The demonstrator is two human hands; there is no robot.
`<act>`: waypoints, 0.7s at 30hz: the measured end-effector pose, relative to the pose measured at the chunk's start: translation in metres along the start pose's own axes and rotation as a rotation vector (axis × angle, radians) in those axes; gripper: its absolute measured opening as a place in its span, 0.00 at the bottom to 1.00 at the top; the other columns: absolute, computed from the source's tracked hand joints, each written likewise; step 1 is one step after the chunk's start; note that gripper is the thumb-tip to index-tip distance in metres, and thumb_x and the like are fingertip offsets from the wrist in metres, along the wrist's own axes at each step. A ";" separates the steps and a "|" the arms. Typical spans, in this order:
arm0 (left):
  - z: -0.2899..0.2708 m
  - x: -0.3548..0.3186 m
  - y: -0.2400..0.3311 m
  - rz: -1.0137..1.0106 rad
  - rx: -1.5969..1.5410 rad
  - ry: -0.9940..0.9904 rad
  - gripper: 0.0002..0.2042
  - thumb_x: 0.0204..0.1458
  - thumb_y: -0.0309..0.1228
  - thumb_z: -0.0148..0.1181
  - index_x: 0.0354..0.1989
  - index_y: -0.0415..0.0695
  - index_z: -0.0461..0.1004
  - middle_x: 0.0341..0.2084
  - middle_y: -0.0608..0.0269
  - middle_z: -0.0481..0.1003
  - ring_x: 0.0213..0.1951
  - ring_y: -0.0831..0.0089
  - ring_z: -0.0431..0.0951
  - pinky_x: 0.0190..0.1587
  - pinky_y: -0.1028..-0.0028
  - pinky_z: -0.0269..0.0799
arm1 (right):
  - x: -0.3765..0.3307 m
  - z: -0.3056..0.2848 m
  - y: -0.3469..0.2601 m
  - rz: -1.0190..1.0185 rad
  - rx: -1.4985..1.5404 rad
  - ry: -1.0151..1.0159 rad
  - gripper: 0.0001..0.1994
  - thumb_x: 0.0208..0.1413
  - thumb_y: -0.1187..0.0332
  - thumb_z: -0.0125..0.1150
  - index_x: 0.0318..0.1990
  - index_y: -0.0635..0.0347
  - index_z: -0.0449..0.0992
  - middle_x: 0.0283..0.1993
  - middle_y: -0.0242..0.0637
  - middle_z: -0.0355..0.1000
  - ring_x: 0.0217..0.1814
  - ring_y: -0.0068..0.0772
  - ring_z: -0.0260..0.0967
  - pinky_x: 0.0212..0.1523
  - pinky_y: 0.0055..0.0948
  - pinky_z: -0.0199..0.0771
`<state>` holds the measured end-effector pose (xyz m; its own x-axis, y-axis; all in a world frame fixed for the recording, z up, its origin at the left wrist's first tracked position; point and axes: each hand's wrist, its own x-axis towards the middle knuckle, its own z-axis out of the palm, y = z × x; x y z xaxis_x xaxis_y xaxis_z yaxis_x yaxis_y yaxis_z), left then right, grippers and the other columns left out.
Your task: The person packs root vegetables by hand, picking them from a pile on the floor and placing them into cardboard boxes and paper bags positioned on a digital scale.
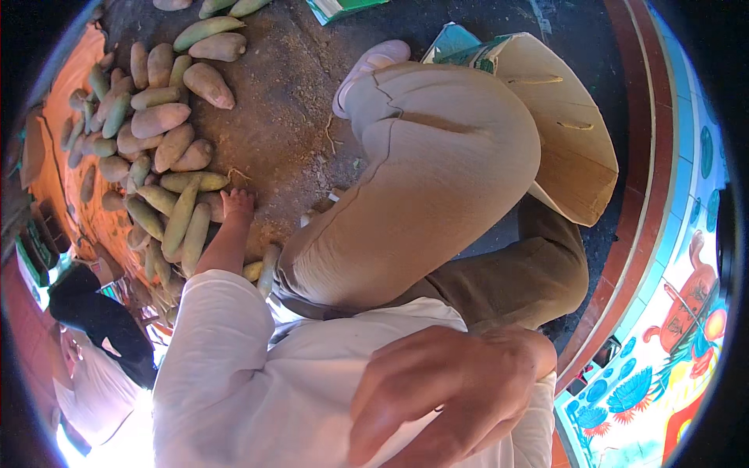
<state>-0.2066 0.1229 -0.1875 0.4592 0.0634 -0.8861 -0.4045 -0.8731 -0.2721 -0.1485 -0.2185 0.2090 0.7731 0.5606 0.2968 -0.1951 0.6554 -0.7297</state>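
A heap of elongated green and tan gourd-like vegetables (160, 148) lies on the dirt ground at the left. My left arm, in a white sleeve, stretches out to it. My left hand (236, 204) rests at the heap's near edge, fingertips against a green vegetable (195, 181); its grip is too small to make out. My right hand (445, 390) fills the lower middle close to the camera. Its fingers are spread and bent, it lies against my white shirt (257, 390), and it holds nothing. My bent knee in beige trousers (421, 171) rises between the hands.
A flattened cardboard sheet (577, 140) lies on the ground behind my leg. My foot wears a pink sandal (374, 62). Another person in a white top (86, 366) is at the lower left. A red kerb (632, 195) and a painted wall (679, 335) run along the right.
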 end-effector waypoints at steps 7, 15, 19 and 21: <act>0.006 -0.027 -0.003 0.077 0.149 0.016 0.18 0.57 0.36 0.45 0.57 0.58 0.68 0.55 0.64 0.66 0.61 0.62 0.59 0.63 0.45 0.45 | -0.014 -0.060 -0.041 0.061 -0.209 -0.209 0.06 0.58 0.70 0.55 0.32 0.61 0.75 0.40 0.44 0.73 0.34 0.36 0.73 0.31 0.29 0.72; 0.029 -0.023 -0.001 0.094 0.035 -0.049 0.20 0.56 0.38 0.47 0.59 0.56 0.64 0.57 0.63 0.65 0.63 0.61 0.58 0.64 0.47 0.43 | -0.075 -0.064 -0.063 -0.096 -0.393 0.494 0.11 0.56 0.61 0.57 0.39 0.58 0.72 0.32 0.43 0.69 0.30 0.31 0.65 0.28 0.27 0.60; -0.011 -0.037 0.018 0.129 -0.020 0.123 0.20 0.56 0.37 0.46 0.59 0.54 0.65 0.58 0.62 0.65 0.64 0.61 0.56 0.66 0.53 0.43 | -0.094 -0.076 -0.061 -0.086 -0.545 0.584 0.15 0.56 0.59 0.55 0.43 0.60 0.69 0.31 0.40 0.66 0.29 0.30 0.61 0.30 0.28 0.57; -0.019 -0.040 0.019 0.088 0.039 0.226 0.22 0.54 0.37 0.49 0.60 0.54 0.64 0.59 0.61 0.63 0.65 0.60 0.54 0.66 0.52 0.41 | -0.103 -0.083 -0.060 -0.058 -0.660 0.676 0.16 0.57 0.58 0.54 0.44 0.62 0.69 0.31 0.40 0.66 0.30 0.31 0.60 0.31 0.28 0.58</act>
<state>-0.2176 0.0942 -0.1502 0.5846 -0.1254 -0.8016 -0.4789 -0.8508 -0.2162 -0.1664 -0.3580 0.1711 0.9971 -0.0119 0.0748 0.0757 0.1383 -0.9875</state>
